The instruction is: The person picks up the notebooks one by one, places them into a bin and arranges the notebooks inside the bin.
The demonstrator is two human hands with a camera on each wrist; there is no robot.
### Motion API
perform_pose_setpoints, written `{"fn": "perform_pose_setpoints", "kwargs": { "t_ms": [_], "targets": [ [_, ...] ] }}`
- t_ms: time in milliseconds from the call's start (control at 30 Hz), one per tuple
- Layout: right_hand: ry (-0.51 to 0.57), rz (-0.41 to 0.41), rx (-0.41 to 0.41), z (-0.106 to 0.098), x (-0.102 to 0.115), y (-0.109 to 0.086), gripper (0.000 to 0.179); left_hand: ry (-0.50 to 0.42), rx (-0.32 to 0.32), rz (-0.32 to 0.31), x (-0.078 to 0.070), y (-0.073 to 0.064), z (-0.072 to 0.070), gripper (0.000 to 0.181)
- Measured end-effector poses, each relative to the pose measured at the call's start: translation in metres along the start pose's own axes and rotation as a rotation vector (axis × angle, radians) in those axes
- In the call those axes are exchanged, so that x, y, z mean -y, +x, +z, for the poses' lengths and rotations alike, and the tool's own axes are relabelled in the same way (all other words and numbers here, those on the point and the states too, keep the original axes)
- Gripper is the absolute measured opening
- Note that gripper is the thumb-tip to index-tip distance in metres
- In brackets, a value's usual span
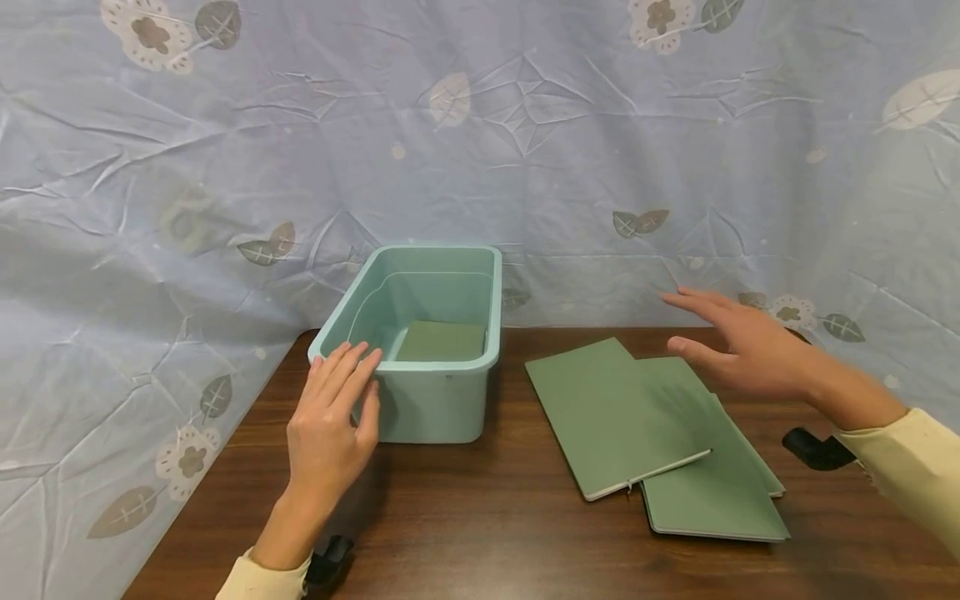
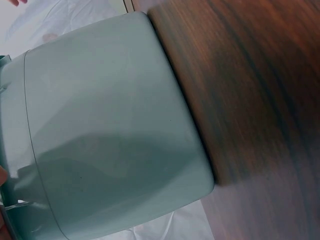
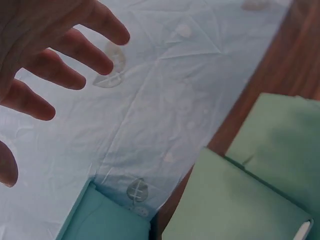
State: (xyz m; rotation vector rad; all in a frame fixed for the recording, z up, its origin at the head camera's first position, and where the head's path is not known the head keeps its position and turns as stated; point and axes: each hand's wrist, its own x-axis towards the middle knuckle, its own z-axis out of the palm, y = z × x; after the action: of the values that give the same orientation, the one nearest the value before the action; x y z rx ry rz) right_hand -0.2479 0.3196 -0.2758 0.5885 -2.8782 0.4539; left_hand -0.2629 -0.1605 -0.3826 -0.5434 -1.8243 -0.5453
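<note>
My left hand [image 1: 333, 417] is at the near left corner of a pale green plastic bin [image 1: 431, 404], its extended fingers on the rim and the thumb outside. Inside the bin lies a flat green notebook [image 1: 441, 342]. My right hand [image 1: 750, 346] is raised over the right side of the table, fingers spread and nothing in them. Below and left of it, green notebooks overlap in a loose pile. The top notebook [image 1: 600, 417] is angled across the others and shows pale page edges; another notebook [image 1: 716, 500] sticks out toward the front.
Everything stands on a dark brown wooden table [image 1: 465, 533]. A pale blue-grey cloth [image 1: 525, 167] with flowers and leaves hangs behind the table and down its left side. Black straps [image 1: 817, 448] show at both wrists.
</note>
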Motion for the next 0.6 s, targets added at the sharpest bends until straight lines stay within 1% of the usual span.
{"fn": "perform_pose_setpoints", "kwargs": {
  "t_ms": [100,267,333,400,500,600],
  "targets": [
    [0.111,0.048,-0.002,0.001,-0.006,-0.004,0.056,0.000,0.004,-0.002,0.000,0.000,0.000,0.036],
    [0.307,0.139,0.025,0.001,-0.017,-0.009,0.049,0.003,0.006,-0.001,0.000,-0.001,0.000,0.036],
    [0.450,0.155,0.051,0.000,-0.023,-0.009,0.048,0.003,0.010,-0.004,0.001,-0.001,0.000,0.037],
    [0.622,0.149,0.091,0.000,-0.029,-0.010,0.050,0.002,0.014,-0.006,0.001,-0.001,0.000,0.037],
    [0.927,0.121,0.175,0.000,-0.038,-0.012,0.055,0.004,0.013,-0.006,0.001,-0.001,0.000,0.038],
    [1.154,0.101,0.264,0.001,-0.046,-0.013,0.060,0.005,0.006,0.001,0.001,-0.001,0.000,0.038]
  ]
}}
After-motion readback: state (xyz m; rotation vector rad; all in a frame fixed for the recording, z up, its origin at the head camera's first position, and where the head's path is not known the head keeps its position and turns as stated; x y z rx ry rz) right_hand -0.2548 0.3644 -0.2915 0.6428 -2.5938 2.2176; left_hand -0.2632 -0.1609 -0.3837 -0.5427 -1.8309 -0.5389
